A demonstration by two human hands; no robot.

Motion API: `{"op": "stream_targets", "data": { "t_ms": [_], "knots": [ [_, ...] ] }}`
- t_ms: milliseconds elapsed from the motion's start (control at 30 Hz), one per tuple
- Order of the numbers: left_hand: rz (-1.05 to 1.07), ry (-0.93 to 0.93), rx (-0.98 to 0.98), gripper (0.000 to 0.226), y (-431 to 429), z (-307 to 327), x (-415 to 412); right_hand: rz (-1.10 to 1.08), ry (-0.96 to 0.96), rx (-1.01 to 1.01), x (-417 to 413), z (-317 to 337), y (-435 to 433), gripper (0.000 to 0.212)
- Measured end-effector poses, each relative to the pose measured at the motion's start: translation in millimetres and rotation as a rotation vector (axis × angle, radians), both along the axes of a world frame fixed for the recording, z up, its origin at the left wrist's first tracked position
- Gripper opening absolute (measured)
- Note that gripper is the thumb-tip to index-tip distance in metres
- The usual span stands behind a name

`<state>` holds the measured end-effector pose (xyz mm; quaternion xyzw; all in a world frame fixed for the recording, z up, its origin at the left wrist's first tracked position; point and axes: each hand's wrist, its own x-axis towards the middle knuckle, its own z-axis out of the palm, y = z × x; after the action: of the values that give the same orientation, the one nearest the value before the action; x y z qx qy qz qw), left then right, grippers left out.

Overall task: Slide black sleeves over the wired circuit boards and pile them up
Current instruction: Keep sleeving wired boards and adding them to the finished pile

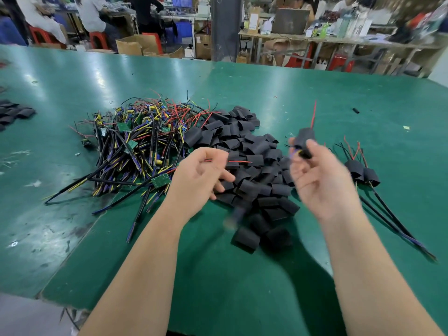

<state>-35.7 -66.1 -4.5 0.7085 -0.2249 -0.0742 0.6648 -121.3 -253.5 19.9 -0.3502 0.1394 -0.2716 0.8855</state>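
On a green table [315, 93] in a busy workshop, a few stray sleeves [14, 112] lie at the far left edge, well apart from a tangled heap of wired circuit boards [135, 141], small green boards among black, yellow, blue and red leads. Touching that heap's right edge spreads a mound of loose black sleeves [242, 170]. Where the two meet hovers the person's left hand [201, 173], fingers loosely curled. A thin red wire [232, 161] runs out past its fingertips, but blur makes it impossible to tell whether the hand pinches that wire or merely hangs over it. To the right, raised off the table, the right hand [320, 180] pinches a sleeved board [306, 141] between thumb and fingers, a red lead standing up from its top. Farther right lies the finished pile [361, 173], only a couple of covered boards so far, their cables trailing toward the near edge. Each piece looks light. The sleeve appears soft, thin and probably slick, apt to flatten when squeezed, while the board inside is stiff and its fine leads are likely weak where they join it. The safest hold seems to be across the sleeve where the board backs it, or on the thick black cable, not on the fine red lead.
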Motion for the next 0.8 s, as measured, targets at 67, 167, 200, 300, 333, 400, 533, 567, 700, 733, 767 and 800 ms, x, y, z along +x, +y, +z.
{"op": "stream_targets", "data": {
  "t_ms": [67, 167, 200, 300, 333, 400, 533, 567, 700, 733, 767, 800],
  "knots": [
    [0.135, 0.03, -0.027, 0.038, 1.0, -0.6, 4.3, -0.193, 0.07, -0.181, -8.0, -0.5, -24.0, 0.013],
    [0.365, -0.065, 0.057, 0.039, 4.3, -4.2, 9.3, -0.511, 0.539, -0.748, -15.5, -8.9, -48.1, 0.011],
    [0.435, -0.132, 0.144, 0.034, 6.4, -5.5, 10.5, -0.55, 0.7, -0.904, -17.4, -12.5, -51.5, 0.014],
    [0.582, -0.265, 0.418, 0.018, 12.0, -8.7, 13.3, -0.544, 0.926, -1.108, -17.0, -18.4, -50.3, 0.03],
    [0.624, -0.29, 0.526, 0.022, 12.9, -10.1, 14.0, -0.538, 0.925, -1.129, -16.0, -17.9, -46.1, 0.032],
    [0.639, -0.303, 0.741, 0.037, 14.4, -13.4, 15.7, -0.511, 0.88, -1.173, -13.2, -15.7, -35.6, 0.031],
    [0.6, -0.33, 1.011, 0.04, 16.3, -18.9, 18.5, -0.39, 0.837, -1.214, -10.1, -14.1, -19.1, 0.029],
    [0.619, -0.347, 1.011, 0.037, 17.8, -18.8, 19.3, -0.382, 0.841, -1.221, -9.6, -14.4, -15.8, 0.027],
    [0.716, -0.382, 0.788, 0.032, 21.5, -16.3, 20.1, -0.463, 0.838, -1.257, -7.9, -16.0, -4.8, 0.026],
    [0.738, -0.384, 0.727, 0.029, 22.0, -15.2, 19.9, -0.484, 0.825, -1.268, -7.5, -15.8, -2.1, 0.027],
    [0.756, -0.391, 0.699, 0.023, 22.5, -14.6, 19.4, -0.499, 0.806, -1.284, -7.0, -16.0, 0.5, 0.027],
    [0.772, -0.401, 0.699, 0.016, 22.8, -14.1, 18.9, -0.507, 0.787, -1.305, -6.4, -16.7, 3.2, 0.027]
  ]
}}
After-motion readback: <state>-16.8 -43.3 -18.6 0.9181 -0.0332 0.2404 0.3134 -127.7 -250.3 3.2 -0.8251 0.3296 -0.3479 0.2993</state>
